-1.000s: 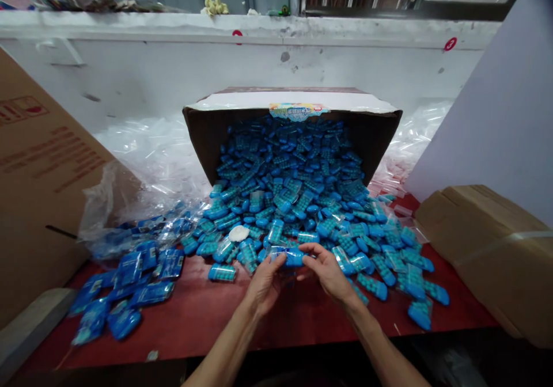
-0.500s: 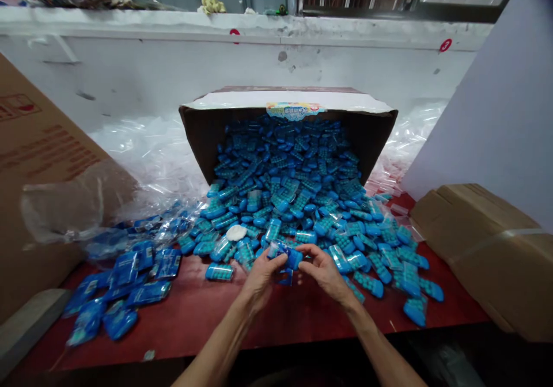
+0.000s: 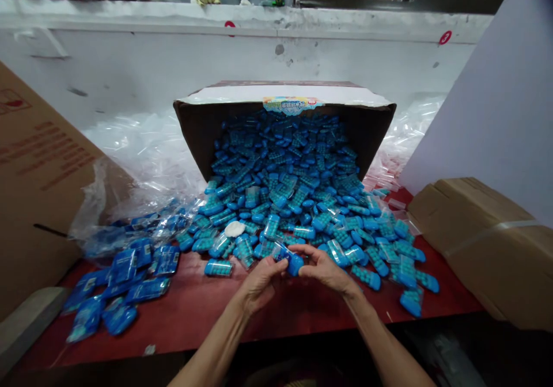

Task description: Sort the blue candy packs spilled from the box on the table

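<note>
From my screen the tipped carton (image 3: 203, 131) dominates, spilling a big heap of loose blue cases (image 3: 294, 203) across the red table (image 3: 207, 312). Left of the carton's mouth lies a smaller batch of bagged cases (image 3: 125, 277), so I judge most remain unpacked. Just in front of the heap, my left hand (image 3: 258, 280) and right hand (image 3: 326, 270) are both pinched onto one blue case (image 3: 290, 258), seemingly in a clear bag.
</note>
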Demonstrator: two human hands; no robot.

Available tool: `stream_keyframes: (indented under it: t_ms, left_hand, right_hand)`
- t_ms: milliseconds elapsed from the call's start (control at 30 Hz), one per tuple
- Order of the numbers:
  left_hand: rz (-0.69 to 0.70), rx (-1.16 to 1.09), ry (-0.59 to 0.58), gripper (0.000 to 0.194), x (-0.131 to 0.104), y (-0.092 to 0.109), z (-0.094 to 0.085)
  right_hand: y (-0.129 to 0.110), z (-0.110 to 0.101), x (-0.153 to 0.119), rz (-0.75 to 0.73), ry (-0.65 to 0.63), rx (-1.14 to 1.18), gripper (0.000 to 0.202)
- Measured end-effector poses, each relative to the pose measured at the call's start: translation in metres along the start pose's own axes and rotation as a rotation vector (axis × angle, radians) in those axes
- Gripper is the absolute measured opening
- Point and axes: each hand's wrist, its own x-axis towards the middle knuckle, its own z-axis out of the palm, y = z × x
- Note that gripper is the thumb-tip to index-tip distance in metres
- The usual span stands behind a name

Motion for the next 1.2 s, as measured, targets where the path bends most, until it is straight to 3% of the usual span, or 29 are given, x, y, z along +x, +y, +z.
stream_keyframes:
  t_ms: [167,267,367,600,800,900,1033,1133,1200]
  left_hand:
    - [0.094,0.03,0.108,0.026,-0.005,-0.007,0.006]
    - [0.066,-0.005,0.061,0.028,-0.009,-0.008,0.008]
    - [0.081,-0.011,0.099,0.028,-0.009,-0.008,0.007]
    - [0.09,0.189,0.407,0.032,-0.001,-0.014,0.007]
    - [0.124,-0.005,0.229,0.027,-0.001,-0.019,0.006]
    - [0.091,0.006,0.171,0.026,-0.004,-0.018,0.004]
    - [0.03,0.053,0.098,0.025,-0.007,-0.014,0.002]
    - [0.032,0.045,0.081,0.025,-0.006,-0.012,0.004]
    - [0.046,0.031,0.139,0.022,-0.006,-0.008,0.004]
  right_hand:
    - [0.008,0.005,0.0,-0.066,0.142,0.012,0.053]
    - [0.017,0.003,0.001,-0.04,0.146,0.148,0.062]
    - [0.023,0.003,0.001,-0.038,0.137,0.136,0.065]
    - [0.026,0.01,0.002,-0.042,0.287,0.041,0.066]
    - [0.029,0.01,0.001,-0.043,0.253,0.094,0.07]
    - [0.028,0.005,0.0,-0.02,0.23,0.05,0.07]
    - [0.023,0.001,0.002,0.023,0.103,0.055,0.07]
    - [0.021,0.004,0.008,0.0,0.083,0.068,0.064]
    - [0.022,0.007,0.013,-0.02,0.113,0.041,0.059]
